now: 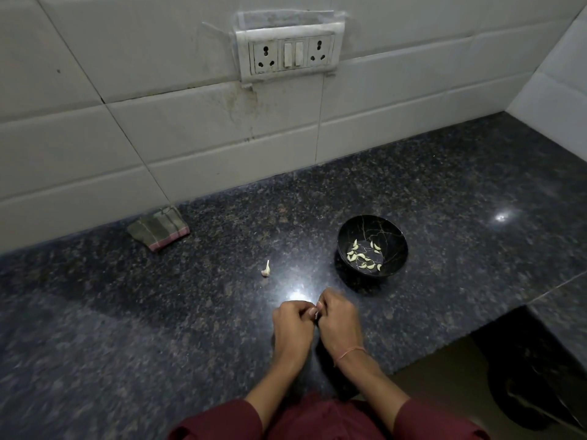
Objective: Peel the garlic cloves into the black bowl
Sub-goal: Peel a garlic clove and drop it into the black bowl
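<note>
My left hand (293, 325) and my right hand (338, 319) meet over the dark granite counter, fingers curled, both pinching one small garlic clove (315, 313) between their fingertips; only a pale sliver of it shows. The black bowl (394, 236) stands to the upper right of my hands, with several peeled cloves (362, 255) on its bottom. One unpeeled clove (266, 270) lies loose on the counter to the upper left of my hands.
A folded striped cloth (158, 230) lies against the tiled wall at the left. A socket plate (290, 54) is on the wall above. The counter edge (444, 344) steps back at the right, with a dark bin (521, 395) below.
</note>
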